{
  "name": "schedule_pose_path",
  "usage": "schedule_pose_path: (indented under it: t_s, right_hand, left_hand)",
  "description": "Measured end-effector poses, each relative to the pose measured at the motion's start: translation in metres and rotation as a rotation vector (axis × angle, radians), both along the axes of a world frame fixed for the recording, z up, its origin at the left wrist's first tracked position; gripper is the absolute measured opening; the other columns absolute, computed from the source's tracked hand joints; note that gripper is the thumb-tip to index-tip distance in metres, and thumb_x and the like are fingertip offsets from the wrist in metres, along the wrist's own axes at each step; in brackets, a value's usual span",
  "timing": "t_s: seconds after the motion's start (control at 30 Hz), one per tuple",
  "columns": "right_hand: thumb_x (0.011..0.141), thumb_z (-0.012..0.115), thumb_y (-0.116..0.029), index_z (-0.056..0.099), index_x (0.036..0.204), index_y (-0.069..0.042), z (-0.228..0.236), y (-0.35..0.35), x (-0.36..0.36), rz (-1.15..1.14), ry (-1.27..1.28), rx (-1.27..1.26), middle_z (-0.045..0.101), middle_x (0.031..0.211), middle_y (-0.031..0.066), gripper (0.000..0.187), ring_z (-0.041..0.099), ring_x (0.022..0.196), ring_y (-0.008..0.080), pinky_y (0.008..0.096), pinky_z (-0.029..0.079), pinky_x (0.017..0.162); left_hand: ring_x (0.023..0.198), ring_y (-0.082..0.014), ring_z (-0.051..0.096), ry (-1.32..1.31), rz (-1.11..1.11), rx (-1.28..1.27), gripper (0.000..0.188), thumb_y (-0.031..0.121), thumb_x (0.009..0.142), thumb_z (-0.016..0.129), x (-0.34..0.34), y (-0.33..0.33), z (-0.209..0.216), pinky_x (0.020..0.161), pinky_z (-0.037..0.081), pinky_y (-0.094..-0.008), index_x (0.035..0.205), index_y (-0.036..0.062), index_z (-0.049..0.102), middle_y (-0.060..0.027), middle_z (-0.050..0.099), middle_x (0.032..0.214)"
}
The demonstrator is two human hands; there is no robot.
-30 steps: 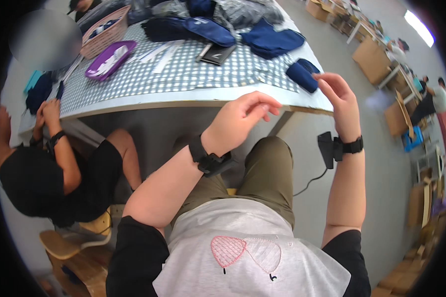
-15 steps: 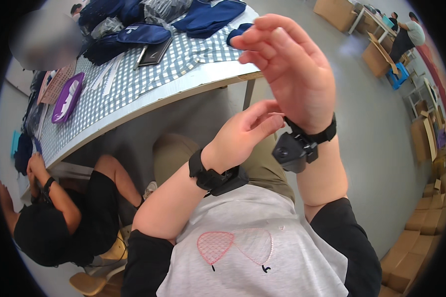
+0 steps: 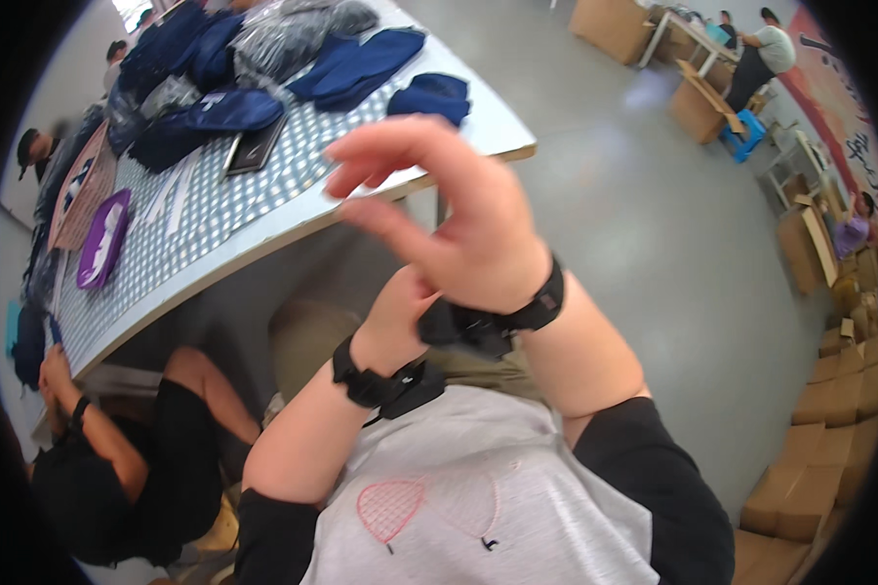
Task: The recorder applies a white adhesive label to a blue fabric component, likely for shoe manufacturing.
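Observation:
My right hand is raised in front of the table's near edge, its fingers curved and thumb apart, holding nothing. A black strap with a bulky black device circles my right wrist. My left hand is right beside that device; the device and right hand hide most of its fingers, so its grip does not show. Another black strapped device sits on my left wrist.
A table with a checked cloth bears navy fabric pieces, a black flat box, a purple tray and a pink basket. A seated person works at my left. Cardboard boxes line the right side.
My right hand has come down and left, turning from palm showing to thumb side showing. My left hand has shifted left and slightly down, its fingers now mostly hidden. The view has shifted.

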State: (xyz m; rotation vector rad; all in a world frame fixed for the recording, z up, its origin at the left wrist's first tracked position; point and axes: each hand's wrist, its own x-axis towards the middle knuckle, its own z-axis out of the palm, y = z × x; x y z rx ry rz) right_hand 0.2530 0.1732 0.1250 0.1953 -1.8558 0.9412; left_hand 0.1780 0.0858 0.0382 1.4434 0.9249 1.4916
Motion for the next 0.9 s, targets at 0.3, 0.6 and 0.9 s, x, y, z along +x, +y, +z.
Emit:
schedule_pose_path:
  t_s: [0.3,0.6,0.9]
  right_hand:
    - [0.077,0.065,0.004,0.06,0.103,-0.002,-0.002,0.0,0.005,-0.051,-0.005,0.064,0.063,0.086,0.0071,0.027,0.062,0.078,0.0156,0.0258,0.05,0.07]
    - [0.08,0.063,0.001,0.063,0.095,-0.002,-0.002,0.022,0.013,-0.148,-0.075,0.076,0.064,0.086,0.0064,0.015,0.062,0.076,0.0145,0.025,0.05,0.069]
    - [0.086,0.059,-0.003,0.061,0.095,0.002,-0.002,0.029,0.002,-0.136,-0.047,-0.161,0.064,0.086,0.0064,0.01,0.064,0.081,0.0135,0.0247,0.05,0.075]
  left_hand:
    - [0.099,-0.0146,0.054,0.258,0.111,0.038,0.027,0.016,0.09,0.053,-0.001,-0.005,0.001,0.083,0.043,-0.0302,0.112,0.0001,0.056,-0.0078,0.06,0.105]
    - [0.118,-0.0188,0.045,-0.481,0.015,-0.126,0.046,0.026,0.096,0.047,0.002,-0.011,0.003,0.101,0.03,-0.0308,0.13,-0.0034,0.039,-0.0117,0.049,0.125]
    - [0.119,-0.0183,0.043,-0.126,0.069,-0.051,0.066,0.01,0.078,0.071,0.016,-0.014,0.001,0.102,0.032,-0.0334,0.131,-0.0013,0.033,-0.0114,0.044,0.129]
